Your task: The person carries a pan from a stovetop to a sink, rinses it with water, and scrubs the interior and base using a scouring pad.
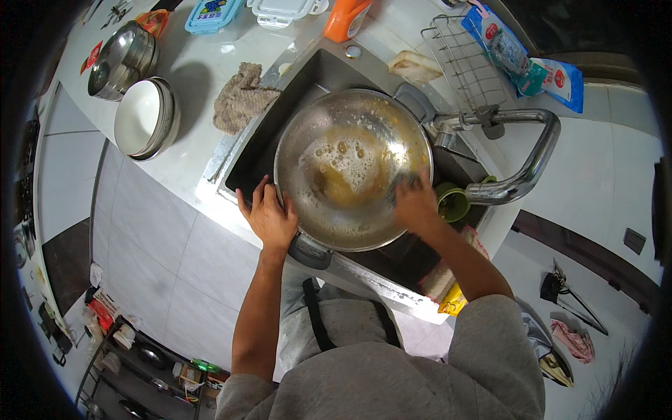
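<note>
A large two-handled metal wok (pixel 362 226) rests over the sink (pixel 315 68), with foam and yellowish liquid inside it. My left hand (pixel 273 218) lies against the wok's near left rim, its fingers spread, by one dark handle (pixel 310 253). Inside the right side of the wok, my right hand (pixel 415 202) is pressed on a dark scouring pad (pixel 403 184); both are slightly blurred. The second dark handle (pixel 415 101) points at the chrome faucet (pixel 535 157), and the faucet's spout hangs over a green cup (pixel 452 203) in the sink.
Left of the sink lie a crumpled cloth (pixel 244 100), stacked bowls (pixel 139 118) and metal basins (pixel 123 58). Behind stand an orange bottle (pixel 346 18) and plastic containers (pixel 212 16). A wire rack (pixel 464 63) is at the back right. A yellow packet (pixel 452 300) sits at the front edge.
</note>
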`<action>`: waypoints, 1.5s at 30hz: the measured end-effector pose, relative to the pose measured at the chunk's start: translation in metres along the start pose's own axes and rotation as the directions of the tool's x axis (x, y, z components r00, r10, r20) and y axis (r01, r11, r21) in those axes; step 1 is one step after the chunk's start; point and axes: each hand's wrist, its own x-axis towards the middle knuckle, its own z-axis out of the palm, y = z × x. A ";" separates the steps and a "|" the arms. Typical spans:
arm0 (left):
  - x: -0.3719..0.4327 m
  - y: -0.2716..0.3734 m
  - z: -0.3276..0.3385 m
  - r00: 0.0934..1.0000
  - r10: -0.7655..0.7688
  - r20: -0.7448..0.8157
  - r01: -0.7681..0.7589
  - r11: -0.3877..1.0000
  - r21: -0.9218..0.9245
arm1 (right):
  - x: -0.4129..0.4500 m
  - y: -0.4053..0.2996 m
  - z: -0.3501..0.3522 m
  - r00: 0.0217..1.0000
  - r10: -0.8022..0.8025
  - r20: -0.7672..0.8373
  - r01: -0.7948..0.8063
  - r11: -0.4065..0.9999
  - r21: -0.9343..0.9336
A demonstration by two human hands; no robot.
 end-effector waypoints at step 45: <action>0.004 0.002 -0.007 1.000 -0.010 0.024 0.011 0.998 -0.064 | -0.015 -0.008 -0.006 0.941 0.264 0.212 -0.232 0.958 -0.166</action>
